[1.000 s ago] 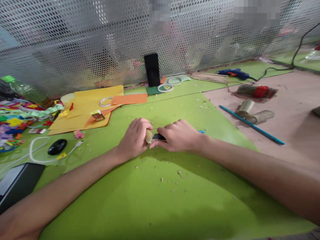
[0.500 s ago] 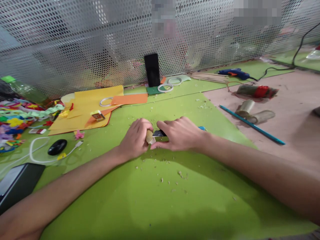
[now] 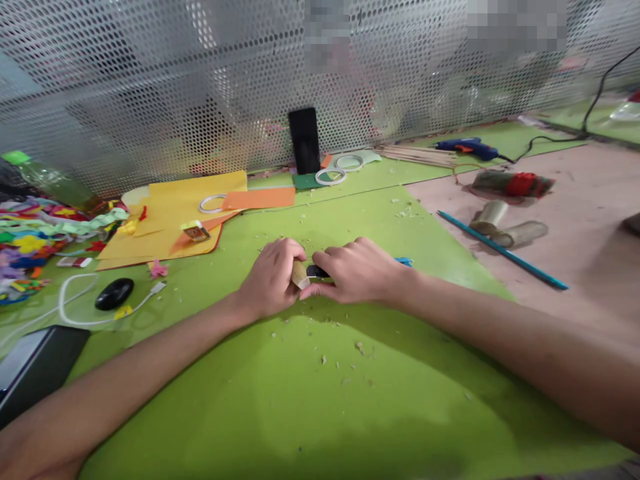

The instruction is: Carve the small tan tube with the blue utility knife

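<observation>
My left hand point(image 3: 270, 277) is closed around a short, pale brown piece of wood or bamboo point(image 3: 299, 274), whose whittled end pokes out toward the right. Facing it, my right hand point(image 3: 363, 270) grips a utility knife point(image 3: 317, 271) with a dark front part. The knife's blue tail point(image 3: 404, 261) shows behind the wrist. Its blade lies at or against the wood, and my right thumb is by the wood's lower end; whether they touch, I cannot tell. Small shavings point(image 3: 359, 348) are scattered on the green tabletop point(image 3: 240, 413) under and around both hands.
A phone point(image 3: 305, 141) leans on the perforated metal screen point(image 3: 240, 80). Yellow paper point(image 3: 185, 193), a matchbox point(image 3: 195, 231) and a black mouse-like object point(image 3: 115, 294) lie left. A teal pencil-like stick point(image 3: 503, 250), bamboo pieces point(image 3: 521, 234) and a blue glue gun point(image 3: 469, 147) lie right.
My right hand has shifted down very slightly and its wrist has turned a little, with less of the knife's front showing. My left hand keeps hold of the wood, nearly still.
</observation>
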Motion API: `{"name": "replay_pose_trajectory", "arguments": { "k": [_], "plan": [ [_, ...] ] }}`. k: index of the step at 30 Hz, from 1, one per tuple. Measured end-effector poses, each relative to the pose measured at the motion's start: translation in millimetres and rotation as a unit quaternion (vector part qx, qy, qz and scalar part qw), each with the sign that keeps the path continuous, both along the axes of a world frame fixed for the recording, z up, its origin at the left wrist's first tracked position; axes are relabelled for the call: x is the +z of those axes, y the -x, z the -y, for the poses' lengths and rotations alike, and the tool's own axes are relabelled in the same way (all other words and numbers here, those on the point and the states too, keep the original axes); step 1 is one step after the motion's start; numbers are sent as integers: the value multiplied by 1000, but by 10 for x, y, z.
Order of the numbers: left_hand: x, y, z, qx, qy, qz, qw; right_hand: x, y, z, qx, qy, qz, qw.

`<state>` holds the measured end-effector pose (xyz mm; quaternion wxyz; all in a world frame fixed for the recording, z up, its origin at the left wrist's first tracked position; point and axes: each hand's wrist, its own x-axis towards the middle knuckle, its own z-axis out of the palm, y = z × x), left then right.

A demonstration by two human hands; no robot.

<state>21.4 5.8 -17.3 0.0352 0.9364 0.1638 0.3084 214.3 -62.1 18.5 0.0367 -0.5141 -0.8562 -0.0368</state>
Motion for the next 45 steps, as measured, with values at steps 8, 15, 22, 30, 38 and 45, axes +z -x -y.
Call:
{"name": "replay_pose_trajectory", "arguments": {
  "k": [8,15,22,30,38,45],
  "plan": [
    [-12,8,-11,22,-27,-15,999,13,25,25,2,8,16,1000],
    [-2,6,-6,34,-15,-33,999,37,-16,9,14,3,6,1000],
    [20,-12,20,18,0,-50,999,46,-22,7,17,-10,-5,1000],
    [21,-2,38,22,9,-40,999,17,-1,13,18,-15,19,1000],
    [26,-4,35,33,5,-47,998,6,14,-5,17,-1,19,1000],
    [31,-6,39,46,-16,-48,998,14,28,2,10,10,26,1000]
  ]
}}
